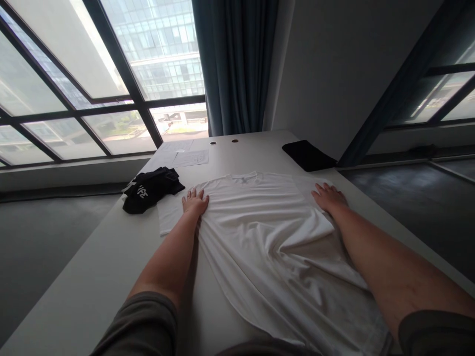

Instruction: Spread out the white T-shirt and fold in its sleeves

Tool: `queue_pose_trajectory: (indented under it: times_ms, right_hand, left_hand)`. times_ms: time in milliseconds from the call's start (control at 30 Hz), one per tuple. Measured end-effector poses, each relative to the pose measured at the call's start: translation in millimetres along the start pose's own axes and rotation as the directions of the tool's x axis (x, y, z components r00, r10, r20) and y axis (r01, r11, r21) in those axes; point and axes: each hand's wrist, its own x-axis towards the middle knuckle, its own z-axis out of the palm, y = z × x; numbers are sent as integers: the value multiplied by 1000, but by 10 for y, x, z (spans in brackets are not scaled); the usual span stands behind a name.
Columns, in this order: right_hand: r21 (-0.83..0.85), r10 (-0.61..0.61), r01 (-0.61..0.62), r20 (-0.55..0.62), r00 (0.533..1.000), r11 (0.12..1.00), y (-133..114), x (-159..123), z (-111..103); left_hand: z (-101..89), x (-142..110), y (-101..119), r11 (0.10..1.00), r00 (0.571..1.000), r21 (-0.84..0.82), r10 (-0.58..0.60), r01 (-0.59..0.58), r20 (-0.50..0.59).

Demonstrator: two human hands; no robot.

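A white T-shirt (260, 232) lies spread on a white table (92, 277), collar toward the far end, with wrinkles across its lower half. My left hand (195, 201) rests flat on the shirt's left shoulder, fingers apart. My right hand (328, 195) presses flat on the right shoulder and sleeve area, fingers spread. Neither hand grips the cloth.
A crumpled black garment (152, 189) with white lettering lies left of the shirt. A flat black item (308, 154) sits at the far right edge. Sheets of paper (185, 153) lie near the window. Two round holes (223, 142) mark the tabletop's far end.
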Motion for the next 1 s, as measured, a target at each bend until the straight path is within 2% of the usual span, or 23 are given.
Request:
queue_pose_trajectory:
  times_ms: [100,333,400,467,567,667,867,1000]
  right_hand:
    - [28,59,-58,-27,998,998,174,-73,-42]
    - [61,29,-28,-16,999,998,570,-366,-89]
    - [70,4,-1,-38,999,998,700,-472,-54]
    - [53,-1,5,-65,998,999,797,-585,-2]
    - [20,-10,13,-114,993,1000,847,-757,70]
    - [8,-25,26,-149,989,1000,812,-910,81]
    - [31,24,-19,-185,982,999,721,-1118,-20]
    - [86,25,-7,-212,977,996,728,-1227,-23]
  left_hand:
    - [-24,-133,-282,1000,999,21,-10,11,-37]
    - [-136,-621,-1322,990,992,85,-111,116,-59]
    - [-161,-777,-1530,983,987,93,-150,155,-64]
    - [-168,-910,-1649,979,982,98,-174,180,-69]
    - [-155,-1038,-1689,976,980,98,-188,194,-66]
    - [-153,-1101,-1641,975,976,77,-204,209,-71]
    - [-169,-1296,-1445,969,966,53,-232,239,-112]
    - [-115,-1535,-1288,982,981,72,-166,174,-104]
